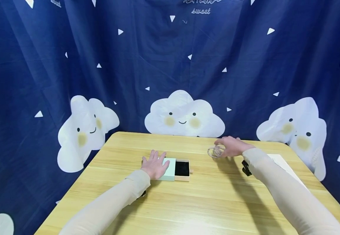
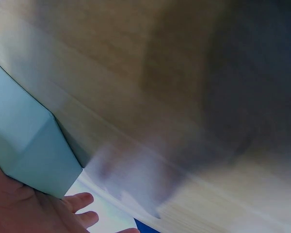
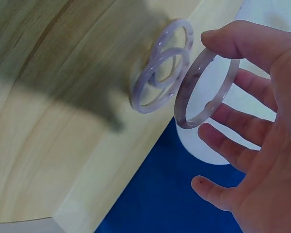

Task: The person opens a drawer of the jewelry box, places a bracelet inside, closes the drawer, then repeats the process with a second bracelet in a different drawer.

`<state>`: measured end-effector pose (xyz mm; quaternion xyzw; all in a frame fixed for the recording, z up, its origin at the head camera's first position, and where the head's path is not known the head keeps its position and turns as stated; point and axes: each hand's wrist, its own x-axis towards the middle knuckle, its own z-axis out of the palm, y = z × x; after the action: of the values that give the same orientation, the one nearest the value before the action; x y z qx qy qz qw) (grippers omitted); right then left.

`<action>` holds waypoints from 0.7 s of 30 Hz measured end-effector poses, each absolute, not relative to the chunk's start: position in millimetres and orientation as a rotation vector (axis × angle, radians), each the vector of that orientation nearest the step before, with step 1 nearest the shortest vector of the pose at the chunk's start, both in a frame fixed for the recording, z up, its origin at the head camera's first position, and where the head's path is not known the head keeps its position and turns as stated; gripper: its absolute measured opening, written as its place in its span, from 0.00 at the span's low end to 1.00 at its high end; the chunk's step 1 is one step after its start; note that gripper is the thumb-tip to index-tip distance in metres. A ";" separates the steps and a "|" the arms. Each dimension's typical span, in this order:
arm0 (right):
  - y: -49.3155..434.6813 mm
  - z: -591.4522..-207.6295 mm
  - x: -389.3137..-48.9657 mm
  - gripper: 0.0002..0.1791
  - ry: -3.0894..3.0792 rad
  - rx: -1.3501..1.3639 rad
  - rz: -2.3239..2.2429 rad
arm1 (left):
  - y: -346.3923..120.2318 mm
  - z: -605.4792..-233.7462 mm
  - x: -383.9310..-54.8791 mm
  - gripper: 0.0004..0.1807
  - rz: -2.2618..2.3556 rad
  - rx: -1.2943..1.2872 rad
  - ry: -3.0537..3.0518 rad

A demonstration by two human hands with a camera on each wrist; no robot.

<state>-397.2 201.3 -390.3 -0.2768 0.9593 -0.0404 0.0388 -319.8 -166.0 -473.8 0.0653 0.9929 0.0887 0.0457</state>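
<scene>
My left hand [image 1: 153, 165] lies with its fingers spread on a mint-green box [image 1: 171, 169] near the middle of the table. Out of the box's right side sticks a drawer with black lining [image 1: 182, 168] and a small pink tab. In the left wrist view, the palm is against the side of the green box [image 2: 43, 155]. My right hand [image 1: 231, 146], toward the far right, pinches a translucent pale bangle [image 3: 185, 92] between thumb and fingers. Beyond it, two more lilac bangles [image 3: 141, 92] overlap one another on the table.
The wooden table [image 1: 199, 202] ends at a dark blue curtain [image 1: 170, 58] printed with clouds and triangles. At the right side, a flat white object [image 1: 284, 164] lies partly behind my right forearm.
</scene>
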 end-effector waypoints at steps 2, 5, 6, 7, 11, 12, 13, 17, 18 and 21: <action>199.4 -389.7 -395.2 0.33 2.941 -0.883 -0.121 | -165.8 -474.3 -320.3 0.38 0.270 0.194 3.028; 195.2 -388.6 -391.4 0.33 2.942 -0.940 -0.111 | -165.3 -474.5 -320.8 0.38 0.272 0.191 3.027; 193.4 -388.0 -390.1 0.33 2.942 -0.959 -0.111 | -165.1 -474.2 -320.5 0.38 0.276 0.191 3.027; 191.4 -387.4 -388.4 0.33 2.940 -0.979 -0.111 | -165.2 -474.0 -320.6 0.38 0.274 0.192 3.025; 183.8 -384.2 -382.2 0.31 2.936 -1.036 -0.108 | -165.8 -471.5 -318.8 0.38 0.278 0.206 3.026; 181.8 -383.2 -380.5 0.31 2.936 -1.048 -0.104 | -165.9 -470.6 -318.0 0.38 0.277 0.210 3.027; 179.7 -381.9 -378.9 0.31 2.935 -1.071 -0.100 | -165.9 -469.8 -317.4 0.38 0.277 0.214 3.028; 171.4 -376.9 -372.1 0.29 2.924 -1.126 -0.077 | -165.9 -467.4 -315.1 0.38 0.269 0.223 3.033; 169.4 -375.7 -370.3 0.28 2.921 -1.131 -0.066 | -165.8 -467.4 -315.1 0.38 0.268 0.225 3.034; 164.5 -374.6 -367.2 0.29 2.914 -1.125 -0.031 | -165.9 -467.4 -315.0 0.37 0.268 0.226 3.037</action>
<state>-367.2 164.5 -374.6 -0.3603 0.9327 -0.0100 0.0091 -315.0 -165.9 -467.4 0.0739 0.9925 0.0877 0.0422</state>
